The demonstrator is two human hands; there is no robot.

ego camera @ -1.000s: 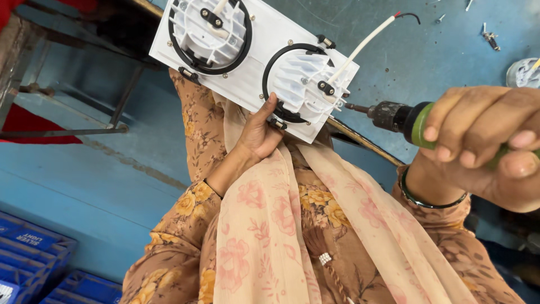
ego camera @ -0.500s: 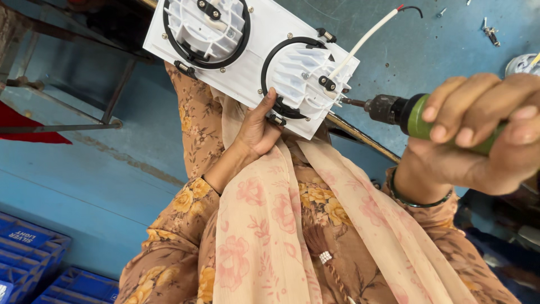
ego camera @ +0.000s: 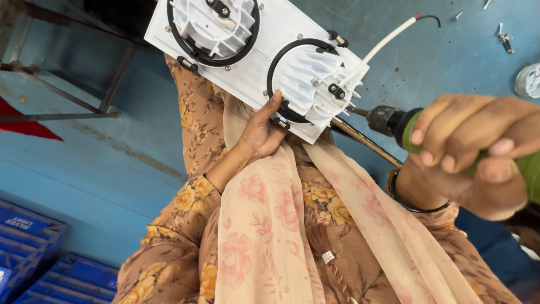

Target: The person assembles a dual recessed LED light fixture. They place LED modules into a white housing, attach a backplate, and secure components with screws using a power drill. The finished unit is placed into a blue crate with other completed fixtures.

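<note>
Now | left hand (ego camera: 260, 132) holds white twin-lamp housing (ego camera: 256, 59) | right hand (ego camera: 478, 152) grips green screwdriver (ego camera: 405, 126)

White twin-ring light housing (ego camera: 256, 62) sits higher in view than a second ago, its top ring now cut by the frame edge. Driver (ego camera: 394, 121) tip, earlier just short, now meets the housing's right edge. Right hand (ego camera: 478, 152) sits slightly lower and closer.

Even, bright diffuse light, soft shadows only — white plastic twin-ring lamp housing (ego camera: 256, 59) sharp without glare, right hand (ego camera: 478, 152) near the lens large and slightly soft, mild wide-angle stretch at the edges.
</note>
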